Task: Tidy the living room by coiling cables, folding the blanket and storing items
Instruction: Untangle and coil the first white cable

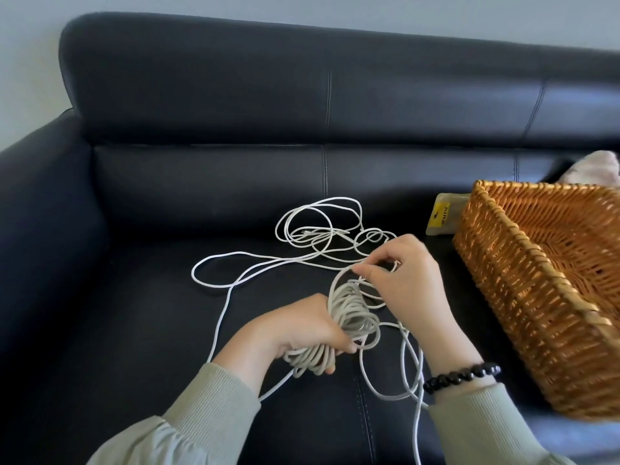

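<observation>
While we work over the dark leather sofa (167, 330), its seat carries everything: slick, flat, nothing for a cord to snag on. At our right sits the wicker basket (536, 297), tilted, open side toward us, near the hands; we judge it the store for finished coils. Past its far corner a pale cloth (597, 169) shows, perhaps the blanket, too little in view to tell. A small yellow-labelled packet (443, 214) lies just beside the basket's far end.

White cable (235, 256): long, thin, limp. Loose loops sprawl on the seat ahead of the hands, more slack trails down toward us. We judge it light and soft, holds no shape, prone to crossing itself and knotting if pulled fast.

Coiled bundle (352, 317): many turns gathered. Left hand (302, 330) is closed round it, fingers wrapped through the middle of the loops. Right hand (402, 280), wearing a dark bead bracelet (463, 375), pinches a single strand at the bundle's top, thumb and forefinger closed on it.

Where to hold: keep the left grip across all turns at one point so none slip off; take the free strand close to the bundle, feed short lengths.
</observation>
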`<state>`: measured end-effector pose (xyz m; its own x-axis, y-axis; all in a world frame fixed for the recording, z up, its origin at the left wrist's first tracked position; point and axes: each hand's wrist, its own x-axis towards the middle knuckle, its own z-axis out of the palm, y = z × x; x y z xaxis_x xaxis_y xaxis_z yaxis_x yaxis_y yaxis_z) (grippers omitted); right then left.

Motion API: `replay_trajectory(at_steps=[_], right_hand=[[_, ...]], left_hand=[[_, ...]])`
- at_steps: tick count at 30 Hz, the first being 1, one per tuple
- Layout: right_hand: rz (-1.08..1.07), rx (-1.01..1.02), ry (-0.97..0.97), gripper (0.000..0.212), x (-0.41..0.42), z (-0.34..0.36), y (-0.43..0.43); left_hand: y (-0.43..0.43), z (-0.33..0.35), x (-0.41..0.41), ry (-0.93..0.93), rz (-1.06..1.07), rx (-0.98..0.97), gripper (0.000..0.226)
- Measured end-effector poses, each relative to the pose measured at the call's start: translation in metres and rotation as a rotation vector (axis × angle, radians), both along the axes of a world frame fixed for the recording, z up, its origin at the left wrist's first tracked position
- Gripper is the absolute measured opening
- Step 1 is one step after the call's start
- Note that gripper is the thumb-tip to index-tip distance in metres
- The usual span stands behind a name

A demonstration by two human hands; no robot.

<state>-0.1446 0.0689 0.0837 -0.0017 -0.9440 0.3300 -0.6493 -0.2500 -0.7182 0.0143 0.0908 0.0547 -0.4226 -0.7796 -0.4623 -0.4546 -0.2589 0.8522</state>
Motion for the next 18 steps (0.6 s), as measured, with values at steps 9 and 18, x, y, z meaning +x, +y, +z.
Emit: replay_trajectory(at_steps=[9, 18], right_hand=[[0.333, 0.238, 0.213, 0.018, -0.014, 0.016, 0.009], [0.414, 0.341, 0.318, 0.049, -0.006, 0.001, 0.005]], left_hand=[[-0.004, 0.001, 0.007, 0.069, 0.142, 0.074, 0.012], [-0.002, 0.002, 0.002, -0.002, 0.113, 0.062, 0.019]])
